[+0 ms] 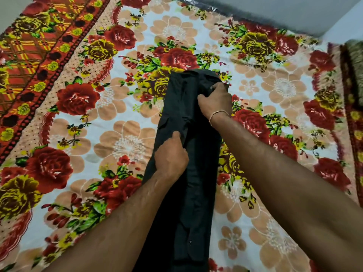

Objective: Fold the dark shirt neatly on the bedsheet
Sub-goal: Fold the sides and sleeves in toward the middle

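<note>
The dark shirt [188, 203] lies as a long narrow strip down the middle of the flowered bedsheet [121, 140], its collar end farthest from me. My left hand [171, 156] pinches a fold of the cloth near the strip's middle, fingers curled. My right hand [215, 102] grips the shirt's far right corner by the collar; a thin bracelet circles that wrist. Both forearms cover parts of the shirt's lower half.
A dark red patterned border [29, 61] runs along the sheet's left side. A folded patterned blanket or pillow [353, 79] sits at the right edge. A pale wall [284, 12] rises behind the bed's far edge.
</note>
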